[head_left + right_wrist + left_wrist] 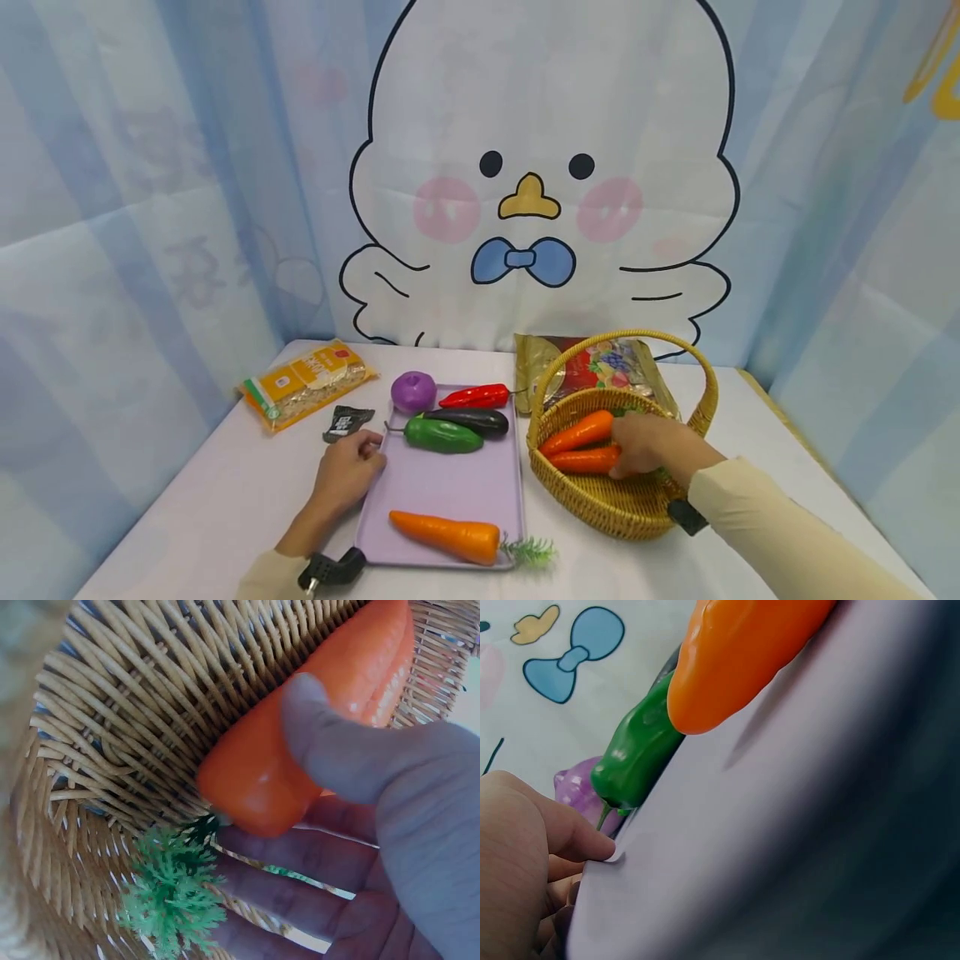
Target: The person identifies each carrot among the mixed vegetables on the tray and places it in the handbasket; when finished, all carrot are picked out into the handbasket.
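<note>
My left hand (348,471) is at the left edge of a lilac tray (450,479), its thumb and fingers pinching the rim. On the tray, a green pepper (442,435), a dark eggplant (487,422), a red chili pepper (474,396) and a purple onion-like vegetable (413,392) lie toward the far end. An orange carrot (446,535) lies across the near end, its leafy top past the right edge. Inside a wicker basket (600,512), my right hand (645,446) grips a carrot (262,772), thumb on top and fingers below. A second carrot (581,432) lies beside it.
The basket's tall handle (645,333) arches over its far side. Behind it lies a gold and red package (577,367). At the far left are a yellow bag of grain (307,385) and a small black packet (348,422). Curtains (127,292) enclose the table.
</note>
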Demonstrator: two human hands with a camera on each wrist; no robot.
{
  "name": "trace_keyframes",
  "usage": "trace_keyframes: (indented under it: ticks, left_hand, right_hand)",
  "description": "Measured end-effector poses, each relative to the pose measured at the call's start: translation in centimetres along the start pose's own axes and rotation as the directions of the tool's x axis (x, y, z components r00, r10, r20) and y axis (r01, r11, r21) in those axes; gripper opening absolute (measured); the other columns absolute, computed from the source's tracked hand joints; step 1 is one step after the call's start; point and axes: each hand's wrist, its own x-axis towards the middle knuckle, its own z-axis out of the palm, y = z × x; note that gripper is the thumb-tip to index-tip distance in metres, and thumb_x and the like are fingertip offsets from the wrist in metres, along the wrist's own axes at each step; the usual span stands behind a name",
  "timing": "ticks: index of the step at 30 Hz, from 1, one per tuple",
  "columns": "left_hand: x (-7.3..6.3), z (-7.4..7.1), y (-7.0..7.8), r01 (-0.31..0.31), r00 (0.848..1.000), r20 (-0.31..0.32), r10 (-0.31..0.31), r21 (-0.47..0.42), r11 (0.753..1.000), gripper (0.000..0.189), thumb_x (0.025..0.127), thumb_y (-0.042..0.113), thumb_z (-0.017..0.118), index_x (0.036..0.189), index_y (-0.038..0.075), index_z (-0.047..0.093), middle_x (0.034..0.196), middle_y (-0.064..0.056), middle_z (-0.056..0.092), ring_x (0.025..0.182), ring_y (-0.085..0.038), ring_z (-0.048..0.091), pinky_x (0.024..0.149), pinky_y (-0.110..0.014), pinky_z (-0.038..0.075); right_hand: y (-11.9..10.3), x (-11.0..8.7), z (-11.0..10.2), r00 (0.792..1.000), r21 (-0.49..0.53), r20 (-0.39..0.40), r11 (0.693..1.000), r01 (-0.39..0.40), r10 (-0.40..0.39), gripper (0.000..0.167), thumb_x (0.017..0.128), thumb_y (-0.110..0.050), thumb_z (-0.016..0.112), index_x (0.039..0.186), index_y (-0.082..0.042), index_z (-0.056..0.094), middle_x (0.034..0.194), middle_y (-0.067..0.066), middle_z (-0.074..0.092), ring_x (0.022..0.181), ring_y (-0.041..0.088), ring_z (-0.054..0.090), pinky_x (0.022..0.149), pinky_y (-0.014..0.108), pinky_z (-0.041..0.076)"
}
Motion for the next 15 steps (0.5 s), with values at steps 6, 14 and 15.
trace_keyframes:
  ticks: [6, 14, 15]
  left_hand:
    - [-0.02, 0.06, 0.12, 0.002, 1.0, 0.003, -0.002, 0.001, 1.0, 0.032, 0.083, 0.011, 0.064, 0.113, 0.002, 0.072, 0.077, -0.002, 0.059, 0.069, -0.017, 0.05, 0.065, -0.032, 0.039]
    - [-0.02, 0.0, 0.16, 0.004, 1.0, 0.004, -0.004, 0.005, 1.0, 0.032, 0.083, 0.011, 0.063, 0.113, 0.002, 0.071, 0.077, -0.002, 0.059, 0.069, -0.017, 0.05, 0.064, -0.032, 0.039]
    - [-0.01, -0.01, 0.13, 0.005, 1.0, 0.003, -0.005, 0.005, 1.0, 0.032, 0.083, 0.011, 0.063, 0.113, 0.002, 0.071, 0.077, -0.002, 0.059, 0.069, -0.017, 0.05, 0.064, -0.032, 0.039]
  right_hand:
    - [-0.12, -0.09, 0.04, 1.0, -0.028, -0.03, 1.0, -0.003, 0.002, 0.036, 0.075, -0.022, 0.088, 0.097, -0.008, 0.064, 0.091, 0.007, 0.056, 0.084, 0.025, 0.052, 0.082, 0.048, 0.048]
    - [0.24, -0.06, 0.05, 0.995, -0.09, -0.096, 0.996, 0.018, -0.027, 0.037, 0.076, -0.032, 0.088, 0.095, -0.01, 0.065, 0.086, 0.003, 0.056, 0.08, 0.022, 0.052, 0.075, 0.044, 0.048]
    - [0.26, -0.05, -0.06, 0.995, -0.088, -0.093, 0.996, 0.016, -0.024, 0.038, 0.075, -0.032, 0.088, 0.096, -0.01, 0.066, 0.087, 0.003, 0.057, 0.08, 0.022, 0.052, 0.076, 0.045, 0.048]
